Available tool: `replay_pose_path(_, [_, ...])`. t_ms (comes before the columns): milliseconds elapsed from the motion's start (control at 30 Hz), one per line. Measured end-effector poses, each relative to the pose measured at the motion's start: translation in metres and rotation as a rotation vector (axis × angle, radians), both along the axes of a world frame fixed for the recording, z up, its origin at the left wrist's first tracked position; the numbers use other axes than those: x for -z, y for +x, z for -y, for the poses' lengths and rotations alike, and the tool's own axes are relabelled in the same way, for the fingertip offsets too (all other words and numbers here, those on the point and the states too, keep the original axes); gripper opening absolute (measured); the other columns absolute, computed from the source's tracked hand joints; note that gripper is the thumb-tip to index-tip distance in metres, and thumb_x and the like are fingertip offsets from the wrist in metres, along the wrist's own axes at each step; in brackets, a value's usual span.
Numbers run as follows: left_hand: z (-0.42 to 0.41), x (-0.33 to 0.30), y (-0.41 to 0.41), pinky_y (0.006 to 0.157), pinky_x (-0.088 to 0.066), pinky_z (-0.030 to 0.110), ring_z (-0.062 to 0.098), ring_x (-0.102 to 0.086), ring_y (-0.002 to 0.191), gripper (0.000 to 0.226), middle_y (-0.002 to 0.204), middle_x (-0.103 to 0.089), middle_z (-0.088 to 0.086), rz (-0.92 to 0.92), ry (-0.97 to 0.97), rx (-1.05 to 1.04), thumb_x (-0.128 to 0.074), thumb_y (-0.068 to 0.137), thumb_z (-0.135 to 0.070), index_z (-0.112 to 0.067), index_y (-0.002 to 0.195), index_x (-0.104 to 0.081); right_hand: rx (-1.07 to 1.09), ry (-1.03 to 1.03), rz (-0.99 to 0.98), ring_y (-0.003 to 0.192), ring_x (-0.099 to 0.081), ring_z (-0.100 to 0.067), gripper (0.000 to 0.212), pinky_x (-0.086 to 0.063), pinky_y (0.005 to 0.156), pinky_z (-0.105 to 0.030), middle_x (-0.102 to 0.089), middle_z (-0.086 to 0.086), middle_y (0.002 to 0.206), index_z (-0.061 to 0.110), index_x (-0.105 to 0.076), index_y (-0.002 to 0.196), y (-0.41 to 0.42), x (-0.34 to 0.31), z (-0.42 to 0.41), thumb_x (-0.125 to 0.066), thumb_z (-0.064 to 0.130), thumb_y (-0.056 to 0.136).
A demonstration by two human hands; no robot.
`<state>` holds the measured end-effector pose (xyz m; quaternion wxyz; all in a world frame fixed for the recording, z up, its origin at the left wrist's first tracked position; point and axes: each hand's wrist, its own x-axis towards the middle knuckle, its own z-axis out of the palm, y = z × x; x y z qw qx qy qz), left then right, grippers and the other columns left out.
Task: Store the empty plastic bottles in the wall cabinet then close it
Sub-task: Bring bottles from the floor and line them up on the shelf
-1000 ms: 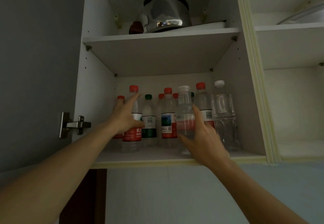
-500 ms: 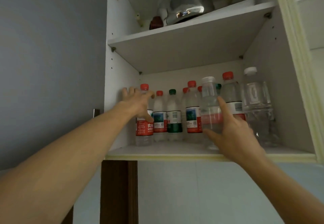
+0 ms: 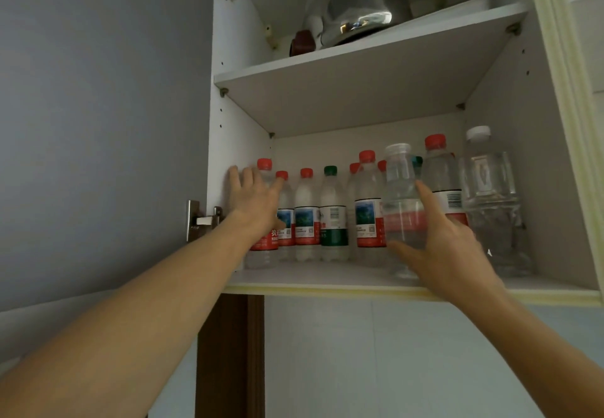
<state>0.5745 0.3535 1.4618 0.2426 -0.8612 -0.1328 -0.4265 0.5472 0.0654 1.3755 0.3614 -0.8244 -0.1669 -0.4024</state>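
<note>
Dim, even light; a grey door panel (image 3: 98, 116) stands open at left with a metal hinge (image 3: 200, 219); pale tiled wall (image 3: 376, 362) below; a dark brown vertical post (image 3: 230, 355) beneath; cream trim (image 3: 568, 97) at right.

Lower shelf (image 3: 313, 277) carries upright plastic bottles (image 3: 333, 215).
</note>
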Motion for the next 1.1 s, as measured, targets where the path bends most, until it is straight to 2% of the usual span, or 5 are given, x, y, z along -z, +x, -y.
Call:
replay_pose_path(167, [0.018,0.059,-0.017,0.092,-0.047,0.032,0.021,-0.049,0.119,0.052,0.135,-0.051,0.004,0.340,-0.492,0.660,-0.065,0.093,-0.043,-0.023,0.137,-0.049,-0.118,0.045,0.020,0.076,-0.055,0.003,0.104,-0.050,0.074,-0.033,-0.057,0.014,0.099,0.044,-0.010,0.155,0.001,-0.002,0.002,-0.082,0.033,0.081])
replay_pose_path(267, [0.018,0.100,-0.027,0.074,-0.042,0.015,0.012,-0.054,0.104,0.034,0.117,-0.053,-0.005,0.452,-0.671,0.845,-0.061,0.094,-0.038,-0.024,0.125,-0.053,-0.224,0.067,-0.050,0.085,-0.061,-0.003,0.104,-0.053,0.078,-0.033,-0.059,0.014,0.106,0.042,-0.014,0.155,0.007,-0.008,-0.003,-0.084,0.032,0.078])
replay_pose_path(400, [0.016,0.111,-0.033,0.081,-0.059,0.032,0.019,-0.059,0.107,0.034,0.119,-0.058,0.000,0.668,-0.826,0.969,-0.058,0.093,-0.033,-0.018,0.123,-0.055,-0.376,0.009,-0.191,0.093,-0.065,-0.006,0.095,-0.050,0.066,-0.020,-0.061,0.016,0.108,0.040,-0.024,0.150,0.018,-0.022,-0.021,-0.085,0.032,0.077])
replay_pose_path(767, [0.023,0.118,-0.034,0.086,-0.059,0.043,0.025,-0.056,0.114,0.041,0.124,-0.058,0.008,0.811,-0.784,0.939,-0.063,0.090,-0.024,-0.011,0.128,-0.056,-0.289,-0.241,-0.471,0.103,-0.064,-0.028,0.075,-0.064,0.073,-0.040,-0.056,-0.012,0.123,0.009,-0.039,0.143,0.076,-0.063,-0.116,-0.082,0.022,0.083])
replay_pose_path(1100, [0.021,0.119,-0.029,0.088,-0.056,0.047,0.026,-0.053,0.114,0.046,0.124,-0.059,0.008,0.822,-0.718,0.912,-0.068,0.087,-0.022,-0.010,0.130,-0.056,-0.356,-0.223,-0.540,0.096,-0.067,-0.024,0.071,-0.064,0.068,-0.036,-0.063,-0.008,0.115,0.015,-0.051,0.130,0.101,-0.069,-0.169,-0.090,0.029,0.073])
